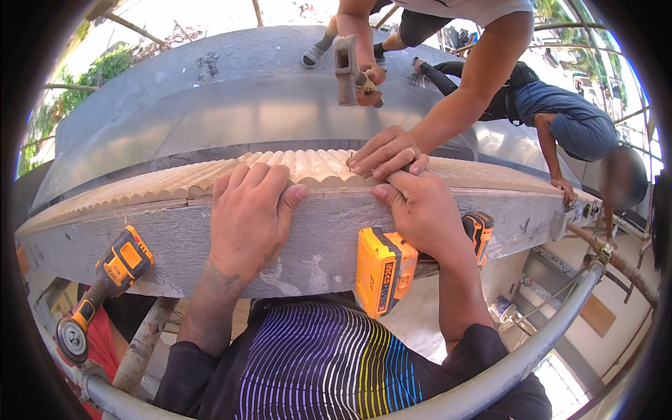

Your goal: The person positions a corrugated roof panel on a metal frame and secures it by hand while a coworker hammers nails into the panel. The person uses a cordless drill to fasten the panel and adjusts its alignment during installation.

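Observation:
A beige fluted panel (308,166) lies along the top of a grey beam (168,241). My left hand (246,220) is closed over its near edge, fingertips on the ridges and thumb at the front lip. Farther right, my right hand (425,210) grips the same edge, close beside a co-worker's hand (389,150). That hand pinches a thin nail (351,158) standing on the panel. In the co-worker's other hand a hammer (346,70) is raised above it. Below my right hand is a cordless tool with an orange battery pack (379,271), partly hidden by my forearm.
An orange and black angle grinder (105,294) is at the left, against the beam. A curved metal rail (518,364) crosses near my body, with scaffold poles (147,343) around. Another person (567,119) bends over the beam's right end. Beyond the panel lies a grey metal sheet (231,112).

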Available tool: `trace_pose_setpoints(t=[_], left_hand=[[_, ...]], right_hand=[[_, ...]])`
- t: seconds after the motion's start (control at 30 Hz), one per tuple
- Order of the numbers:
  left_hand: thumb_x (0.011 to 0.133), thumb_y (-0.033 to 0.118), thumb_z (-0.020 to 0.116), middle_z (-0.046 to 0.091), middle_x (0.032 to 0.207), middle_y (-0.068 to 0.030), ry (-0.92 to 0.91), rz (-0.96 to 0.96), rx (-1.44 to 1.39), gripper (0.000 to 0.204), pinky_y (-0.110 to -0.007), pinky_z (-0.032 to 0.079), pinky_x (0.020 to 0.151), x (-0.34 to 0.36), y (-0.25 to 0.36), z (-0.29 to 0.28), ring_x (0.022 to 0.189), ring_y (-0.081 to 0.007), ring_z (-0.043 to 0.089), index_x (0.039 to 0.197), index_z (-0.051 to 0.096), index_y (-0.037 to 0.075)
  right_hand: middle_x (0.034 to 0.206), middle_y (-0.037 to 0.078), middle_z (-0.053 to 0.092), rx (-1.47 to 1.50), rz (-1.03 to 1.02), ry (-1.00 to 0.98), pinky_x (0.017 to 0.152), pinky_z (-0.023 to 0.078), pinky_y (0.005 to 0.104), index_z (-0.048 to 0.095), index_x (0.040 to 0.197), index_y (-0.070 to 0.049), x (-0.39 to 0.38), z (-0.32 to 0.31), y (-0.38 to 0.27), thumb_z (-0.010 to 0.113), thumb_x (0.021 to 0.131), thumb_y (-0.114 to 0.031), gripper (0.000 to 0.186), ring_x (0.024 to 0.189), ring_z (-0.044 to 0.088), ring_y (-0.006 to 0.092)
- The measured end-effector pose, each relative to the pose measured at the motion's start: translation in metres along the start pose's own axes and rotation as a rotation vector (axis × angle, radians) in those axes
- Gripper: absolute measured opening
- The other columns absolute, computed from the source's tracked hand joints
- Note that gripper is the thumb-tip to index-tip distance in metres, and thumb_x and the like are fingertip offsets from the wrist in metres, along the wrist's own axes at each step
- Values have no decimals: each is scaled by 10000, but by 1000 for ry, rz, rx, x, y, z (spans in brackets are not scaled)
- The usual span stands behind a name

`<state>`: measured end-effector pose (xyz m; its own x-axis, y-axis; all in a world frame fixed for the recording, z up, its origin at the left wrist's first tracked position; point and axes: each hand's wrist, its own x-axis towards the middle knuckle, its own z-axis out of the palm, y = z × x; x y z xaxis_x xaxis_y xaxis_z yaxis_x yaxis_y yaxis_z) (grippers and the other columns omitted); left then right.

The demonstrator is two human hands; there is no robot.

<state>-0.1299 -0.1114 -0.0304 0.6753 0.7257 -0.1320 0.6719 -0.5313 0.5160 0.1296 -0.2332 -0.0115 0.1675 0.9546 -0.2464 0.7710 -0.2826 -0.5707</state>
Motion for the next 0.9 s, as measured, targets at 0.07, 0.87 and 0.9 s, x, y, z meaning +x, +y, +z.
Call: trace_pose_setpoints(t=[0.07,0.87,0.9], left_hand=[[1129,393,682,699,1029,-88,0,-2,-3,330,-484,458,1049,0,0,-1,1063,-317,657,1104,725,66],[1152,404,652,696,1032,-102,-19,0,0,352,-497,453,1067,0,0,-2,1064,-314,658,1118,724,61],[1151,401,653,697,1034,-103,-19,-4,4,348,-497,453,1069,-1,0,-2,1066,-315,659,1120,724,61]], right_hand=[[938,244,773,-10,15,-12,806,554,550,798,1060,14,1,-1,-1,800,1041,-202,217,918,718,491],[988,241,785,-16,8,-31,842,563,538,806,1113,9,-1,-1,2,788,1045,-187,209,963,723,478],[993,241,785,-13,12,-36,844,563,538,806,1114,10,-1,-1,1,788,1045,-188,210,966,722,479]])
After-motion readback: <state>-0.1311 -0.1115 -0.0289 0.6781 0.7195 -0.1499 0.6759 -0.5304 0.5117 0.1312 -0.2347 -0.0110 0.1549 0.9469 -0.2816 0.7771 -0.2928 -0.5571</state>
